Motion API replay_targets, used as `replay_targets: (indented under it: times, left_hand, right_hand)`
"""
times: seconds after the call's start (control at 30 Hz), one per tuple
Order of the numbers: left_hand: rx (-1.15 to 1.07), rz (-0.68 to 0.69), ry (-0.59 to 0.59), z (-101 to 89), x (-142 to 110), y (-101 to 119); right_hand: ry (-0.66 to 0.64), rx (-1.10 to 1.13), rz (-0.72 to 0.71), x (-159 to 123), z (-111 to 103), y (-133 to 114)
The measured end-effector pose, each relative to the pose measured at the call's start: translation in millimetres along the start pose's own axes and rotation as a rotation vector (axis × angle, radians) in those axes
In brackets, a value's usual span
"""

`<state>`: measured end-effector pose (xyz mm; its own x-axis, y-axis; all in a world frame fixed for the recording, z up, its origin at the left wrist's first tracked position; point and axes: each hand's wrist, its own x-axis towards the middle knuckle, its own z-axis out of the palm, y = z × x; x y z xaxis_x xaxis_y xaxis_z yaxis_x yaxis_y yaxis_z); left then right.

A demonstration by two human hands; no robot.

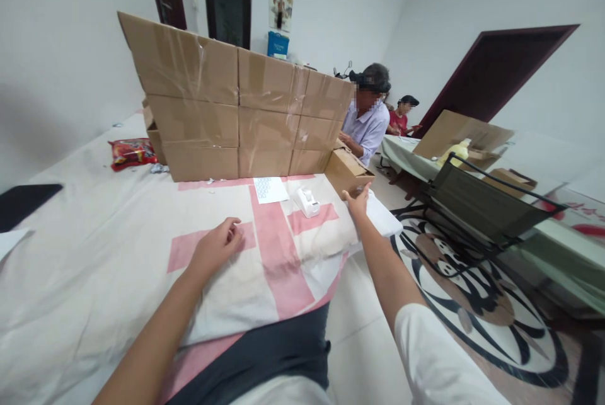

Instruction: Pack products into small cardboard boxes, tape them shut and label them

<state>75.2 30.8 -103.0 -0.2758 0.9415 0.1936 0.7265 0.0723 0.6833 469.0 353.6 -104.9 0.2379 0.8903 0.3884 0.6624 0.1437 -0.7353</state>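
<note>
My left hand (220, 244) is over the pink and white cloth (212, 203), its fingers loosely bent and slightly apart, with nothing seen in it. With thumb and fingers apart, my right hand (358, 199) grips the near end of a small brown cardboard box (347, 172) at the cloth's right edge. Between my hands lie a small white tape dispenser (308, 201) and a white sheet with blue ring-shaped stickers or prints (270, 189). Beyond them stands a wall of taped cardboard boxes (265, 109), which hides what is behind it.
A red packet (133, 153) and a dark flat object (28, 203) lie to the left. White folded material (382, 216) sits beside my right hand. One person (371, 115) is behind the small box, another (401, 116) farther back. A folding chair (482, 203) stands at the right.
</note>
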Motion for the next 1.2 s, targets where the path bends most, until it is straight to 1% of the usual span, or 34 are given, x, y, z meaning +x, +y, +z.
replay_targets:
  times: [0.13, 0.23, 0.33, 0.4, 0.47, 0.63, 0.83, 0.93, 1.03, 1.13, 1.2]
  left_hand:
    - [0.012, 0.008, -0.010, 0.2, 0, 1]
    - [0.024, -0.004, -0.019, 0.0, 1, 3]
    - [0.035, -0.022, -0.033, -1.0, 0, 5]
    - [0.041, -0.022, -0.041, -1.8, -1, 7]
    - [0.044, -0.023, -0.045, -2.3, -2, 8]
    - [0.048, -0.035, -0.048, -1.3, 0, 7]
    - [0.014, -0.032, -0.046, 0.3, 0, 6]
    - [-0.040, -0.022, -0.036, 1.6, 0, 6]
    - [-0.153, -0.018, -0.039, 1.0, 2, 3]
    - [-0.295, -0.030, -0.067, -7.7, 3, -7]
    - [-0.376, -0.043, -0.095, -20.7, 5, -19]
  right_hand:
    - [0.000, -0.080, 0.044, -2, -1, 1]
    - [0.003, -0.226, 0.085, -3, 0, -4]
    - [-0.002, -0.347, 0.076, -2, 4, -12]
    - [-0.016, -0.373, 0.062, -2, 6, -15]
    - [-0.052, -0.409, 0.054, -1, 7, -16]
    - [-0.166, -0.587, 0.034, 2, 5, -13]
    - [-0.226, -0.602, 0.015, 2, -1, -9]
    - [-0.216, -0.604, 0.007, 0, -2, -11]
    - [-0.196, -0.594, -0.009, -5, -5, -16]
    - [-0.175, -0.572, -0.019, -11, -9, -24]
    - [-0.141, -0.548, -0.021, -15, -11, -32]
